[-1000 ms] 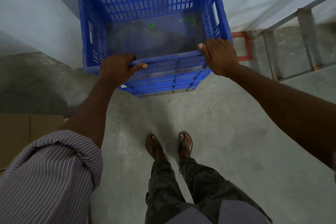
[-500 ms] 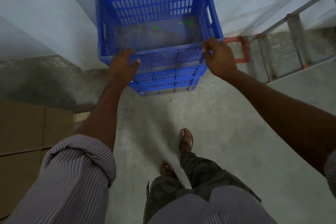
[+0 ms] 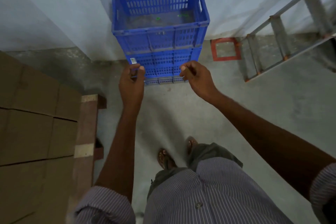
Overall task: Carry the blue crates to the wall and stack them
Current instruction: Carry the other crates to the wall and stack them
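A blue slatted crate [image 3: 160, 40] sits on top of a second blue crate [image 3: 163, 65] against the pale wall [image 3: 54, 9] at the far end of the floor. A few green scraps lie in the top crate. My left hand [image 3: 131, 82] and my right hand [image 3: 197, 78] hover in front of the lower crate, off the plastic, fingers loosely curled and holding nothing. Both forearms reach forward from striped rolled sleeves.
Brown cardboard boxes [image 3: 31, 123] stand on a wooden pallet [image 3: 87, 132] at the left. A metal ladder [image 3: 283, 38] lies at the right, next to a red square frame [image 3: 225, 49] on the floor. My sandalled feet [image 3: 165, 158] stand on the grey concrete.
Both hands have let go of the top crate's near rim and drawn back and down. The view has pulled away from the stack, showing more floor and boxes.
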A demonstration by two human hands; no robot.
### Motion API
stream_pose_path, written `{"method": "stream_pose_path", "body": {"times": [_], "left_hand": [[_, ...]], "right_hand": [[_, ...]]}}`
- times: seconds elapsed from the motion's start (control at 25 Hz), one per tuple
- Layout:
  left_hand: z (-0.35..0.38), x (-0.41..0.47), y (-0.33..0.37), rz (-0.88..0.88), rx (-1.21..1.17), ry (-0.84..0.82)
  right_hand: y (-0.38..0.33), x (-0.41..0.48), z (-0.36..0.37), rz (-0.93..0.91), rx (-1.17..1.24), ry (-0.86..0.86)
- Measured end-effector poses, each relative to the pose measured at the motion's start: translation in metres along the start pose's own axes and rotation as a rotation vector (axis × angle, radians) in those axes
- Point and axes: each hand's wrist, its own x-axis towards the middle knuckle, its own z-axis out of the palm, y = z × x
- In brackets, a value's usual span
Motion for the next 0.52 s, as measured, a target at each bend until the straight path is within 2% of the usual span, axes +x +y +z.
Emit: {"method": "stream_pose_path", "body": {"times": [0.2, 0.36, 0.52], "left_hand": [[-0.017, -0.141, 0.039, 0.006, -0.106, 0.166], [-0.012, -0.261, 0.042, -0.106, -0.112, 0.347], [-0.010, -0.373, 0.053, -0.236, -0.105, 0.494]], "right_hand": [[-0.020, -0.093, -0.024, -0.041, 0.055, -0.092], [-0.014, -0.168, -0.053, -0.052, 0.079, -0.167], [0.004, -0.248, -0.081, -0.047, 0.089, -0.316]]}}
